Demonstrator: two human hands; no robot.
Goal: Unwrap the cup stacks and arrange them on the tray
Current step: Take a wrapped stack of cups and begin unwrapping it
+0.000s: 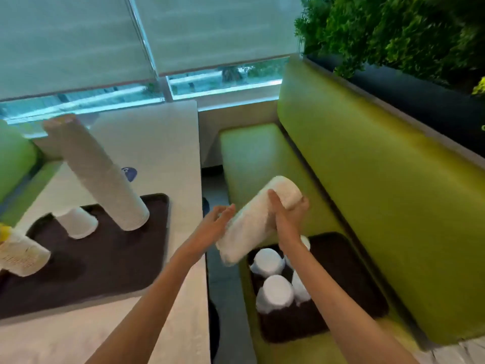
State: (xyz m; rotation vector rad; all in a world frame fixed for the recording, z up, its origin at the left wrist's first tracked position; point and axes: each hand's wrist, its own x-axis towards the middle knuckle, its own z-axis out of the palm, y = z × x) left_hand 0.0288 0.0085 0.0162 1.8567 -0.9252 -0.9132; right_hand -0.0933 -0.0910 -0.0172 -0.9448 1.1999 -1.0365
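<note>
A white wrapped cup stack (256,222) is held tilted in the air above the green bench seat. My right hand (287,216) grips it around its upper part. My left hand (217,219) touches its lower side with the fingers spread. Below it a dark tray (349,292) lies on the bench with several short white cup stacks (275,292) standing upside down. On the table at left, another dark tray (110,264) carries a tall leaning cup stack (97,174) and a short cup stack (77,222).
A printed cup stack (22,256) lies at the table tray's left edge. The white table (162,143) ends at a narrow gap before the green bench (367,185). A planter with foliage (393,30) runs behind the backrest; windows with blinds lie ahead.
</note>
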